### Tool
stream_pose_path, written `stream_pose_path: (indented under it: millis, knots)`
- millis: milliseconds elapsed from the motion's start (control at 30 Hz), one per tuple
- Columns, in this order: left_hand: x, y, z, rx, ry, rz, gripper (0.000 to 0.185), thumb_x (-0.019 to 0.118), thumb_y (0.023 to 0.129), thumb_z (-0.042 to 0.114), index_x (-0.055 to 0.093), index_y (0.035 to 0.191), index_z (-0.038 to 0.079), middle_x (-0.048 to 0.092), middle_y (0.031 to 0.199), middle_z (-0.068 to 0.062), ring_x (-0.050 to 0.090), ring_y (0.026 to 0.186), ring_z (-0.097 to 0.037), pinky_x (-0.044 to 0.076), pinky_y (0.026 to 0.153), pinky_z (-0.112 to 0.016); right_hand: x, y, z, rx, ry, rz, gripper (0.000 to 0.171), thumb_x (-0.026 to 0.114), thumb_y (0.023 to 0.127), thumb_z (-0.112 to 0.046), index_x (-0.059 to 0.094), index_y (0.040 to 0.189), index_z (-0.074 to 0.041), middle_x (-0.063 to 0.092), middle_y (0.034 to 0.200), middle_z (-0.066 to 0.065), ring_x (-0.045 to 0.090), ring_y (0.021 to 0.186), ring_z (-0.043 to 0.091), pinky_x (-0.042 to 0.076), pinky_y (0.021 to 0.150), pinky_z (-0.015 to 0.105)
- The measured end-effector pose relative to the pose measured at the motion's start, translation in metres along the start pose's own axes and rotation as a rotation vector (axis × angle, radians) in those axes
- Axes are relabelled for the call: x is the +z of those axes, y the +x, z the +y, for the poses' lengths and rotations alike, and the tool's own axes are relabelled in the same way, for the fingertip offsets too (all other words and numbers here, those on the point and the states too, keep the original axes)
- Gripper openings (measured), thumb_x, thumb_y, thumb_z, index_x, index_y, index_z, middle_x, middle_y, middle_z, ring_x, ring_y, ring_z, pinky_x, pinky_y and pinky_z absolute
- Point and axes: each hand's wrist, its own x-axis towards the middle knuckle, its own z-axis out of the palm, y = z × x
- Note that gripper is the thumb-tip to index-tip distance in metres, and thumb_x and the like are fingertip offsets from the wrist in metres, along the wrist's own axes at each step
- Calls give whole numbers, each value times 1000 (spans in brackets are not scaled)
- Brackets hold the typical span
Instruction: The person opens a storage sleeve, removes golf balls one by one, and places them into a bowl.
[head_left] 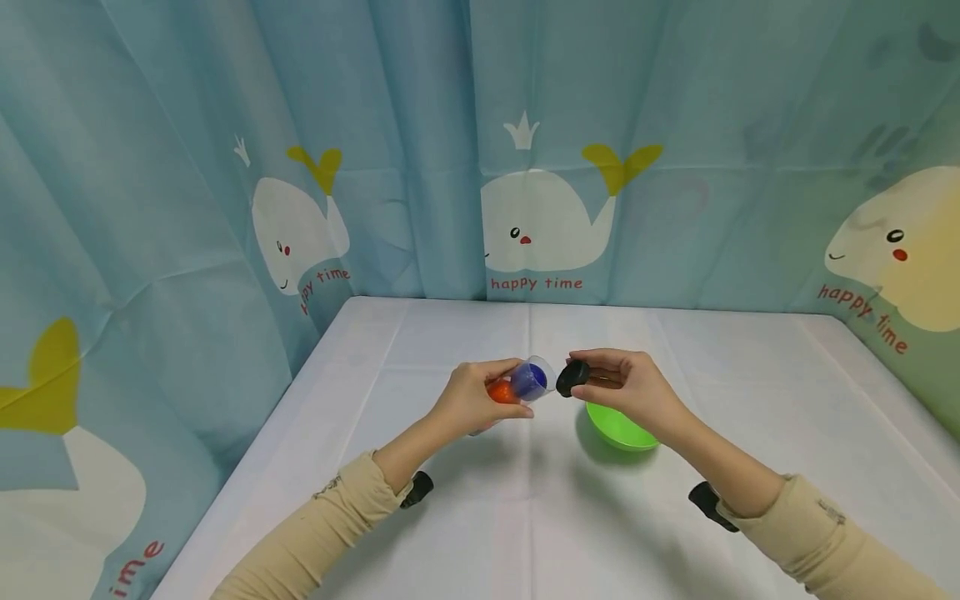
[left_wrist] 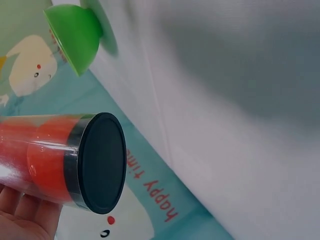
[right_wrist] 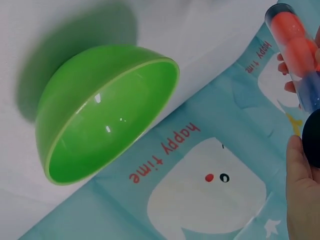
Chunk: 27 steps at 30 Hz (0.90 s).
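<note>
Over the table, my left hand point(head_left: 467, 398) grips a clear plastic tube point(head_left: 548, 372), tilted with its uncapped end toward the right. Inside it are a blue ball point(head_left: 529, 381) near that end and orange balls point(left_wrist: 47, 162) behind. A black cap point(left_wrist: 103, 162) covers the tube's other end in the left wrist view. Between fingers and thumb, my right hand point(head_left: 637, 387) pinches a black lid point(head_left: 572, 378), just right of the tube mouth with a narrow gap between. Below the right hand, a green bowl point(head_left: 621, 429) stands on the table.
A white cloth covers the table point(head_left: 457, 533). Behind it and along the sides hangs a blue curtain point(head_left: 420, 233) printed with whales. A black device sits at each sleeve cuff.
</note>
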Motion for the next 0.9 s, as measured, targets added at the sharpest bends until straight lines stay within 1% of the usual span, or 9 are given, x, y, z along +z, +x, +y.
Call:
stream_pose_path:
  millis: [167,333,433,533,600,667,733,833,900]
  knots:
    - [-2,0,-1,-35,-30,26,67,86,66,21,61,126,5,66,120,-10,66,104,-24,53,90,-35,-1,-5,3,8,12,1,49,73,81,-9,56,124,7,59,123,28,66,95,0,54,81,22]
    - [-4,-2,-6,-47,-32,21,64,85,68,18,60,126,3,66,120,-12,65,103,-26,53,90,-37,4,-10,14,-16,37,-7,43,73,79,-2,56,116,10,57,122,30,68,97,8,55,81,23]
    - [-6,-5,-8,-55,-17,14,63,84,70,17,60,126,2,66,119,-13,65,103,-27,53,90,-37,9,-13,21,-33,22,3,39,75,76,-1,58,110,10,58,120,29,68,98,11,54,82,23]
    - [-7,-7,-9,-57,5,13,61,84,70,17,60,125,3,66,119,-13,65,103,-27,53,89,-38,14,-15,29,-46,24,12,38,77,74,0,58,106,10,58,119,30,68,97,8,53,84,22]
    - [-9,-9,-9,-59,11,20,61,84,70,17,61,124,4,66,118,-12,65,103,-26,53,90,-38,17,-17,33,-48,45,7,39,76,74,1,57,106,11,57,120,31,67,96,5,53,85,22]
    - [-9,-9,-10,-56,15,29,59,84,70,17,62,123,5,67,117,-12,65,102,-26,53,90,-38,21,-18,37,-47,67,-4,40,75,73,4,56,107,13,55,120,32,67,97,6,53,85,23]
    - [-10,-9,-10,-55,11,36,59,84,69,16,62,122,5,67,116,-12,65,101,-26,53,90,-38,25,-20,40,-43,78,-15,41,75,74,5,55,109,13,54,120,33,67,100,10,53,85,24]
    - [-10,-9,-11,-54,9,41,59,85,68,16,63,122,5,67,116,-12,65,101,-26,53,90,-38,30,-21,46,-34,76,-23,42,74,74,5,55,111,12,55,120,32,67,103,19,53,85,26]
    - [-10,-10,-12,-55,7,38,60,85,68,16,62,122,5,67,117,-12,65,103,-26,52,91,-38,32,-22,49,-22,90,-31,42,74,75,5,54,112,12,54,121,33,66,104,22,54,84,27]
